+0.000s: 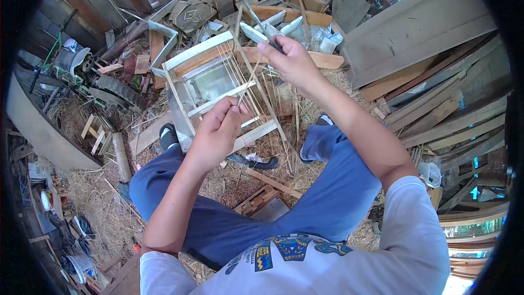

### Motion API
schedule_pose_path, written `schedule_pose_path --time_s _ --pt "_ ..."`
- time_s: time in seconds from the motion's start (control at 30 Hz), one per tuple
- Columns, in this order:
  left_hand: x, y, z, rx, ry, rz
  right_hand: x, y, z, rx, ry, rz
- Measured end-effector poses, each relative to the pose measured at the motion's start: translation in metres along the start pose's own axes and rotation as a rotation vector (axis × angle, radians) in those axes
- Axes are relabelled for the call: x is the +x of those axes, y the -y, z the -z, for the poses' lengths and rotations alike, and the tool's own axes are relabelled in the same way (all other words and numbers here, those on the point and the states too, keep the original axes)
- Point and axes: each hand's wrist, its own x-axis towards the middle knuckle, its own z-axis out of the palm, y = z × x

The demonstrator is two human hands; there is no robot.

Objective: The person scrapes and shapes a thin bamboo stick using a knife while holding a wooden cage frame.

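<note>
My left hand [217, 131] is closed in a pinch on the lower end of a thin wooden strip [250, 81], which slants up toward my other hand. My right hand [292, 63] grips a knife [261, 24] by its dark handle, the long blade pointing up and away to the left. The strip's upper end comes close to the right fingertips; whether they touch it I cannot tell. Just beyond both hands stands a light wooden frame [173, 84] with crossbars and several thin strips running lengthwise. Part of it is hidden behind my left hand.
Wood scraps [196, 13] are heaped at the back. Long boards [415, 27] lean on the right. A curved panel [49, 125] and an old motorbike-like machine [82, 71] stand at left. Straw [103, 202] covers the ground around my legs, with a dark curved object [254, 161] between my feet.
</note>
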Motion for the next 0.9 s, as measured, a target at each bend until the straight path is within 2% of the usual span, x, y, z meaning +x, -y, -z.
schedule_pose_path --time_s 0.07,0.13,0.27,0.57,0.67,0.73,0.87,0.9 --pt "0.001 0.003 0.001 0.005 0.013 0.0 0.0 0.0 -0.001 0.042 0.029 0.003" --pt "0.002 0.004 0.004 -0.061 0.064 0.092 -0.004 0.004 0.001 0.123 0.063 -0.121" --pt "0.0 -0.002 0.003 -0.114 0.045 0.147 -0.012 0.019 -0.002 0.206 0.087 -0.172" --pt "0.005 -0.003 -0.003 -0.051 -0.013 0.023 -0.022 0.028 -0.014 0.151 0.209 -0.109" --pt "0.007 -0.004 -0.004 -0.1 -0.026 0.013 -0.02 0.018 -0.015 0.085 0.137 -0.04" --pt "0.008 -0.007 -0.004 -0.085 -0.043 -0.016 -0.02 0.014 -0.011 -0.109 0.039 0.076" --pt "0.01 -0.008 -0.003 -0.087 -0.09 -0.054 -0.029 0.02 -0.009 -0.279 0.034 0.223" --pt "0.011 -0.008 -0.003 -0.101 -0.098 -0.058 -0.034 0.026 -0.009 -0.413 0.045 0.246"
